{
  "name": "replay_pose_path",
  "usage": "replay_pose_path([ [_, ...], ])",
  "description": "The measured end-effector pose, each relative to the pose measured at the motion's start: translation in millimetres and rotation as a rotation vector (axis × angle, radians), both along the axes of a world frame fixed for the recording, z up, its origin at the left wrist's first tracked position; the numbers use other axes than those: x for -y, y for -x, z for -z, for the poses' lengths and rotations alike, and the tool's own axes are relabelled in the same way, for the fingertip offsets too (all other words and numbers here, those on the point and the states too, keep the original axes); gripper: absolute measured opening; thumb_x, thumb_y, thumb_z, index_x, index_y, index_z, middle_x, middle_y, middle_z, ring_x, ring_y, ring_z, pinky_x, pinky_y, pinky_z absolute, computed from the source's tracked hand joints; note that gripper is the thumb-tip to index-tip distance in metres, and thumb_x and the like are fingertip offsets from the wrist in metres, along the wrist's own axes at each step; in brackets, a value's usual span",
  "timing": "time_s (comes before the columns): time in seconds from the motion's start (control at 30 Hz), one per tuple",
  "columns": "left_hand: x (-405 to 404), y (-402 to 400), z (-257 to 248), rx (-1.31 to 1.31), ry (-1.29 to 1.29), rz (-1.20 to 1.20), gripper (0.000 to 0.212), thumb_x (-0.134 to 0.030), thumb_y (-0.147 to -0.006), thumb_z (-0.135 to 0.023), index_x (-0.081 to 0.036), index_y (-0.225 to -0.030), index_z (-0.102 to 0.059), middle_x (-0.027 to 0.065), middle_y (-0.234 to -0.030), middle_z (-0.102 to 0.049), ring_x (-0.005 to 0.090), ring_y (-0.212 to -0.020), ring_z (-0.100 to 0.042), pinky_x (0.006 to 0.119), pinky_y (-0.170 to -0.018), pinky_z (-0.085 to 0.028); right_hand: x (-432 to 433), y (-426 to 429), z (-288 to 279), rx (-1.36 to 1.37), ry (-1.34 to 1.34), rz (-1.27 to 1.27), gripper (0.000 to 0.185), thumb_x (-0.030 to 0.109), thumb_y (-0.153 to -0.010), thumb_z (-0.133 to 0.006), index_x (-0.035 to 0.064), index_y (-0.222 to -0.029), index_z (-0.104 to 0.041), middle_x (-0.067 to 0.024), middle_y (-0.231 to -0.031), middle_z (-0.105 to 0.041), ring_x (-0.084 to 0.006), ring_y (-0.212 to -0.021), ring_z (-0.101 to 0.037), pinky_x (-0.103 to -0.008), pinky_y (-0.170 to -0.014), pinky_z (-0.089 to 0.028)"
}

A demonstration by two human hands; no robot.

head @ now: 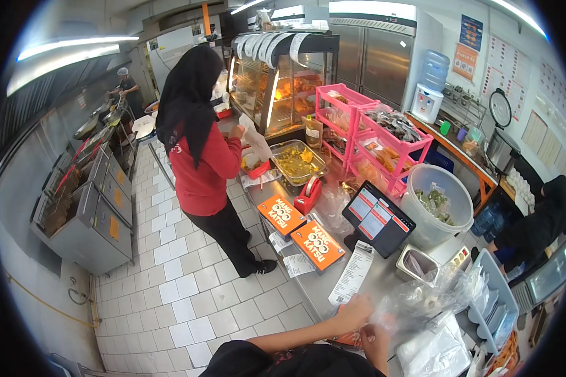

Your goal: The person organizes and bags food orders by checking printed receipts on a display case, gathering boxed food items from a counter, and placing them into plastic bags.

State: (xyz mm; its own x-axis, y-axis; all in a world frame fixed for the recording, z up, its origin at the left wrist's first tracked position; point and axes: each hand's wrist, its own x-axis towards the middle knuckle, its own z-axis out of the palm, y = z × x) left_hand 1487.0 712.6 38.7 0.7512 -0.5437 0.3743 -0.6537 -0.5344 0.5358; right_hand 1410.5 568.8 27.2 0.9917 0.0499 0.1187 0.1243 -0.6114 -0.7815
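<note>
My left hand [356, 312] is over the front edge of the steel counter, at the lower end of a long printed receipt [353, 273]. Close beside it, my right hand [375, 340] has curled fingers at a clear plastic bag [405, 306]; whether either hand grips the bag is unclear. Partly hidden under my hands is an orange box [350, 339]. Two more orange boxes [318, 246] lie farther up the counter, with receipts beside them. A tablet [378, 219] stands behind the long receipt, and a red tape dispenser [310, 194] is near the boxes.
A co-worker in a red top [200, 174] stands at the counter's left, near a metal tray of yellow food [298, 162]. Pink racks [353, 125], a clear bucket [434, 202], a steel container [417, 268], stacked plastic bags [434, 348] and a blue-grey basket [504, 301] crowd the right.
</note>
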Motion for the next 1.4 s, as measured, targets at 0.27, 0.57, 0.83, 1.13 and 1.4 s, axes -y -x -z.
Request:
replay_pose_path([
  [0.27,-1,-11,29,-0.262,0.003,0.076,0.017,-0.011,-0.064,-0.062,-0.001,-0.077,-0.06,0.0135,-0.073,-0.059,0.0285,-0.067,-0.057,0.037,-0.062,-0.045,-2,3,-2,0.0,0.0,0.008,0.013,0.014,-0.074,-0.062,0.0033,-0.08,-0.057,-0.0111,-0.073,-0.06,-0.0252,-0.067,-0.058,-0.0352,-0.062,-0.044],
  [0.57,-15,-9,32,-0.73,0.241,-0.076,0.027,-0.021,-0.065,-0.069,0.0,-0.081,-0.063,0.0125,-0.069,-0.062,0.018,-0.06,-0.058,0.029,-0.059,-0.046,-26,1,-28,0.255,0.153,0.117,0.018,0.007,-0.071,-0.065,0.0001,-0.08,-0.052,-0.0118,-0.074,-0.055,-0.026,-0.069,-0.054,-0.0353,-0.063,-0.042],
  [0.83,-6,8,16,-0.66,0.448,-0.156,0.036,-0.021,-0.069,-0.069,0.0,-0.097,-0.06,0.0121,-0.075,-0.063,0.0165,-0.064,-0.059,0.031,-0.062,-0.047,-24,-5,-15,0.168,-0.204,0.308,0.006,0.0,-0.076,-0.061,-0.0011,-0.08,-0.056,-0.0068,-0.077,-0.058,-0.0143,-0.068,-0.056,-0.0255,-0.06,-0.043],
  [1.13,-5,9,17,-0.67,0.663,-0.017,0.028,-0.012,-0.07,-0.068,-0.007,-0.096,-0.057,0.0062,-0.081,-0.059,0.0156,-0.076,-0.057,0.03,-0.067,-0.045,-16,-8,8,0.121,-0.58,0.343,0.007,-0.001,-0.08,-0.056,-0.0015,-0.087,-0.055,-0.0031,-0.077,-0.056,-0.0076,-0.068,-0.052,-0.0205,-0.06,-0.042],
  [1.4,-8,8,40,-0.435,0.412,0.079,0.014,-0.016,-0.073,-0.067,-0.008,-0.083,-0.06,0.0087,-0.082,-0.053,0.0266,-0.085,-0.052,0.036,-0.075,-0.041,7,-10,14,-0.102,-0.587,0.247,0.011,0.004,-0.08,-0.059,-0.0021,-0.09,-0.058,-0.0049,-0.08,-0.061,-0.009,-0.072,-0.057,-0.0219,-0.066,-0.045],
])
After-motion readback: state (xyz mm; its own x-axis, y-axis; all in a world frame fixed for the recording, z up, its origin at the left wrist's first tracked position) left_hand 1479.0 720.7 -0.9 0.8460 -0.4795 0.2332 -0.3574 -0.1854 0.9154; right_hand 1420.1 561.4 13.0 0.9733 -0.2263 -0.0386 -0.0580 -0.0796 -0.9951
